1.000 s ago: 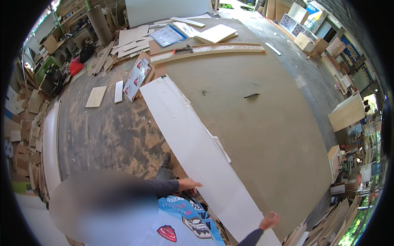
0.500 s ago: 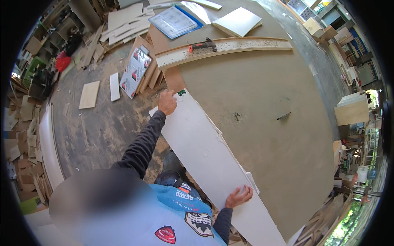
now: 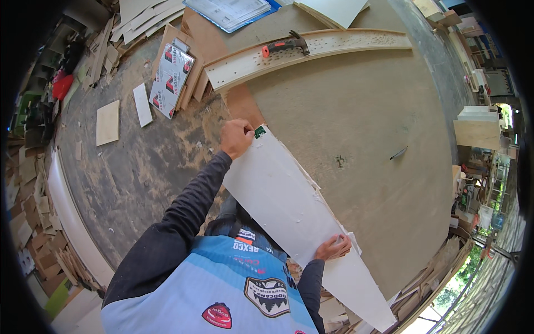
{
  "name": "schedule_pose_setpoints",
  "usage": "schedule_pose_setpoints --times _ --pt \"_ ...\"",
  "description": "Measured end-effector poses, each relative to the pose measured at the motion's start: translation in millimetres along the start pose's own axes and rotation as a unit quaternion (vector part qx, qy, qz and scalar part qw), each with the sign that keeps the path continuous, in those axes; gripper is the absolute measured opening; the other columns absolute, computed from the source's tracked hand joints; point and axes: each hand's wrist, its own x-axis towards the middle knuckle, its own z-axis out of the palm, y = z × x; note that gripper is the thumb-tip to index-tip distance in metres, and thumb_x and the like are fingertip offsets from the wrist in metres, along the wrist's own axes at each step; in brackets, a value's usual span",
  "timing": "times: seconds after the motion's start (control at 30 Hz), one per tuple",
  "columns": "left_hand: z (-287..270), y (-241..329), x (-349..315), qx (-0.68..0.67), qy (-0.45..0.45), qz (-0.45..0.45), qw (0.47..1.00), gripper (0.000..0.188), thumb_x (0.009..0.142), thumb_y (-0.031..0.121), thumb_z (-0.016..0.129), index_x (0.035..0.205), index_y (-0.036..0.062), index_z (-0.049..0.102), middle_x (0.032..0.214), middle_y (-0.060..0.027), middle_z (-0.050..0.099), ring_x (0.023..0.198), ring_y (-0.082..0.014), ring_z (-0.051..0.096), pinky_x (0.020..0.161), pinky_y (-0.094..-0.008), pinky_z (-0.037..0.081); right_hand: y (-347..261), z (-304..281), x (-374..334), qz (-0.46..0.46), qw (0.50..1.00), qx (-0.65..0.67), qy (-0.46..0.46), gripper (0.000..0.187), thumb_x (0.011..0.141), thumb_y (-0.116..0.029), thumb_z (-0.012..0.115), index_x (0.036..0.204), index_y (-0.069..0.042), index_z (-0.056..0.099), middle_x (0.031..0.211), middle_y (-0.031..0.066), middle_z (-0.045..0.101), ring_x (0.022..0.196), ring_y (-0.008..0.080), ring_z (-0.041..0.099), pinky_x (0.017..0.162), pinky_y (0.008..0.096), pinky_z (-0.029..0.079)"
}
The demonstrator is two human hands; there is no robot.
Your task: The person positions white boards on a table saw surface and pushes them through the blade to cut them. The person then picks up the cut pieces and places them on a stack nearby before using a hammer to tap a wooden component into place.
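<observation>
A long white board with a rough, chipped right edge lies slanted along the near-left side of the large table. My left hand grips its far-left corner, with the thumb and fingers closed beside a small green label. Lower down the board, my right hand lies across the top by the right edge, its fingers curled at that edge. Part of the right fingertips is hard to make out. Loose white flakes cling to the board's surface.
A hammer rests on a pale wooden strip across the table. Behind it are a blue folder with papers and white panels. A dark pen-like item lies to the right. Stacked boards stand at left.
The whole view has shifted, so the strip and hammer sit higher in it. Both hands stay on the board; my left fingers are now closed closer to the green label.
</observation>
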Motion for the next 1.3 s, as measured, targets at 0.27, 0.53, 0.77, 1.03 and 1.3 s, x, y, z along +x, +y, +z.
schedule_pose_setpoints --times 0.27,0.53,0.77,1.03,1.3 --pt "40 17 -35 0.081 0.095 0.175 0.977 0.007 0.083 0.004 0.063 0.086 0.0020 0.057 0.087 -0.0144 0.054 0.087 -0.0339 0.055 0.077 -0.0428 0.046 3 9 1 0.018 1.000 -0.019 0.006 0.022 0.090 -0.027 0.057 0.100 -0.006 0.057 0.112 0.0103 0.055 0.114 0.0317 0.048 0.098 0.0476 0.034" --pt "36 16 -102 -0.014 -0.022 0.195 0.980 0.005 0.086 0.002 0.059 0.090 0.0016 0.055 0.091 -0.0161 0.055 0.089 -0.0350 0.055 0.078 -0.0431 0.045 2 6 2 0.014 0.999 -0.023 0.017 0.023 0.090 -0.028 0.057 0.097 -0.006 0.059 0.107 0.0107 0.057 0.109 0.0314 0.049 0.097 0.0477 0.035" --pt "-45 -42 -129 -0.032 0.139 0.031 0.989 0.007 0.090 0.004 0.059 0.096 0.0014 0.058 0.091 -0.0147 0.057 0.082 -0.0306 0.059 0.071 -0.0399 0.047 -5 8 5 0.034 0.999 -0.027 0.020 0.024 0.092 -0.029 0.057 0.101 -0.007 0.061 0.110 0.0108 0.057 0.111 0.0318 0.050 0.097 0.0488 0.037" --pt "-78 -122 -158 0.075 0.262 -0.203 0.941 0.015 0.082 0.012 0.076 0.079 0.0018 0.065 0.066 -0.0059 0.061 0.058 -0.0171 0.058 0.061 -0.0321 0.049 -136 42 15 -0.226 0.946 0.200 -0.120 0.033 0.097 -0.027 0.056 0.116 -0.001 0.063 0.123 0.0190 0.057 0.120 0.0350 0.050 0.104 0.0474 0.037" --pt "-48 -74 -143 -0.119 0.174 -0.140 0.967 0.014 0.083 0.003 0.067 0.096 0.0004 0.070 0.093 -0.0094 0.068 0.081 -0.0172 0.065 0.073 -0.0292 0.051 -343 78 49 -0.493 0.807 0.229 -0.232 0.033 0.091 -0.015 0.061 0.122 -0.009 0.064 0.139 0.0130 0.052 0.126 0.0320 0.048 0.105 0.0468 0.036"
